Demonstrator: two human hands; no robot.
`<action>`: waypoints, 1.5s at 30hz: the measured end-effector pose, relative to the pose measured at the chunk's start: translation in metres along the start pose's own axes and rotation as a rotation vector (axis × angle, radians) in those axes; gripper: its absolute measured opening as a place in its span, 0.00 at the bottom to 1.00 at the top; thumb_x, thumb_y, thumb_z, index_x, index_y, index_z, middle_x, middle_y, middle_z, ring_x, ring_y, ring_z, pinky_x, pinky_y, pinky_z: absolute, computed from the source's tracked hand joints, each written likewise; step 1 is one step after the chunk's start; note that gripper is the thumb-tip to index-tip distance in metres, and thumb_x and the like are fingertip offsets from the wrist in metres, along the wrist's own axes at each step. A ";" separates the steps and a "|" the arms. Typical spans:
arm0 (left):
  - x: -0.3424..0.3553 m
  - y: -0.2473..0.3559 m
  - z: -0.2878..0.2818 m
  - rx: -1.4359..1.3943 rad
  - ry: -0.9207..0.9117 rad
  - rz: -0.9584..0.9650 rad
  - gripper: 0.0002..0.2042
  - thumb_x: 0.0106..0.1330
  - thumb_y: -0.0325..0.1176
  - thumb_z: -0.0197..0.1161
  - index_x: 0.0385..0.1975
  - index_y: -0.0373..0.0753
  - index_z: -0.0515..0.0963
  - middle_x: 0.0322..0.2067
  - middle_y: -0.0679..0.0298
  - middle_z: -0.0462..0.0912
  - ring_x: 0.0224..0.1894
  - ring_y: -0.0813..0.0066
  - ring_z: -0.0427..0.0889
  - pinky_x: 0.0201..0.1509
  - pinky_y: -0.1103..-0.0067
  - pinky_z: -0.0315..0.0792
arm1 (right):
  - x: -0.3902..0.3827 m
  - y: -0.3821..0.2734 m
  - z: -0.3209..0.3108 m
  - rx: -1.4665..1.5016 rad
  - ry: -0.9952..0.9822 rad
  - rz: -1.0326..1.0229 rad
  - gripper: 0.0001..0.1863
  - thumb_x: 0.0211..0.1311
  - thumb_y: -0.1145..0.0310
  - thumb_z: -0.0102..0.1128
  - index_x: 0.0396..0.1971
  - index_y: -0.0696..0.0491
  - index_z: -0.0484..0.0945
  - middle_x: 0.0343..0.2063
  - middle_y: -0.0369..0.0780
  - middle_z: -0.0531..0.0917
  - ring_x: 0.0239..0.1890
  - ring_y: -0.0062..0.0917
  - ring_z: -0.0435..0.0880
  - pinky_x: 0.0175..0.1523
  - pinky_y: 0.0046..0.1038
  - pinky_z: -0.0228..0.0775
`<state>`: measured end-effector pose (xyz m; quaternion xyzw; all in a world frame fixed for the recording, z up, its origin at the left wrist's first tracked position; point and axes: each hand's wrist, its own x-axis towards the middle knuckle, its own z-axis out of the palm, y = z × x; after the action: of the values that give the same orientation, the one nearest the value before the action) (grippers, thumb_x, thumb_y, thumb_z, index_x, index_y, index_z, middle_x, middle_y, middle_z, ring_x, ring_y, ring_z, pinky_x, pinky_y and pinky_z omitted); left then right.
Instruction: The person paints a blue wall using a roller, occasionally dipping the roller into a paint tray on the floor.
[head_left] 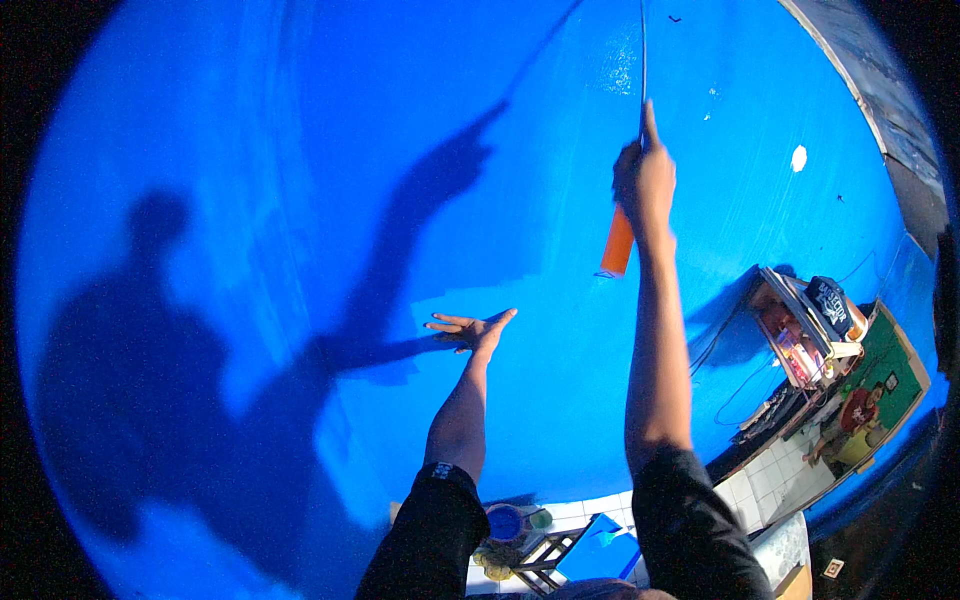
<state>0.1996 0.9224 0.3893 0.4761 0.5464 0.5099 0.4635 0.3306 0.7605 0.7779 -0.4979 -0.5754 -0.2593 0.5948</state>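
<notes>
My right hand [652, 190] is raised against the blue wall [545, 225], its fingers wrapped round the orange handle [618, 245] of what looks like a paint roller. A thin metal rod [643, 60] runs up from the grip and leaves the picture at the top, so the tool's head is hidden. Along the rod my index finger points upward. Lower and to the left, my left hand [477, 330] holds nothing; its fingers are spread, close to or against the wall. Darker blue paint covers the wall's left and middle, with a ragged lower edge above that hand.
At right a wall shelf [800, 335] bears a dark printed bag [835, 305] and small items, with cables hanging nearby. Beside it, a framed opening or mirror [905, 350] shows a seated person in red. Below are a blue bucket [505, 522], a dark stool [537, 562] and a blue tray [600, 552].
</notes>
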 end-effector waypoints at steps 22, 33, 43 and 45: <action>0.023 -0.031 0.007 -0.097 -0.094 0.044 0.71 0.36 0.62 0.76 0.66 0.25 0.31 0.67 0.32 0.28 0.71 0.37 0.31 0.67 0.43 0.35 | -0.263 -0.001 -0.012 0.175 -0.208 0.312 0.44 0.48 0.85 0.47 0.70 0.49 0.50 0.13 0.40 0.66 0.13 0.23 0.66 0.20 0.29 0.61; 0.005 -0.011 0.007 0.101 0.129 -0.053 0.68 0.37 0.62 0.75 0.67 0.25 0.35 0.66 0.29 0.27 0.70 0.33 0.30 0.65 0.39 0.28 | -0.154 -0.011 0.000 0.069 -0.095 0.164 0.36 0.60 0.78 0.46 0.69 0.42 0.54 0.14 0.48 0.74 0.14 0.35 0.74 0.24 0.38 0.64; 0.011 -0.020 0.005 0.008 -0.048 0.013 0.68 0.38 0.63 0.75 0.66 0.24 0.34 0.66 0.30 0.27 0.69 0.33 0.31 0.65 0.40 0.30 | -0.361 0.013 -0.079 0.134 -0.543 0.510 0.44 0.50 0.84 0.49 0.70 0.53 0.48 0.13 0.40 0.70 0.12 0.28 0.69 0.20 0.33 0.63; 0.010 -0.020 0.004 0.014 -0.043 0.007 0.68 0.38 0.63 0.75 0.66 0.24 0.34 0.66 0.30 0.28 0.69 0.34 0.31 0.66 0.40 0.31 | -0.350 0.011 -0.075 0.186 -0.450 0.384 0.43 0.51 0.84 0.49 0.70 0.52 0.48 0.13 0.40 0.71 0.12 0.28 0.70 0.20 0.33 0.63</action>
<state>0.2015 0.9318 0.3687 0.4921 0.5384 0.4971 0.4700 0.3013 0.6052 0.4561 -0.5860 -0.6092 0.0282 0.5336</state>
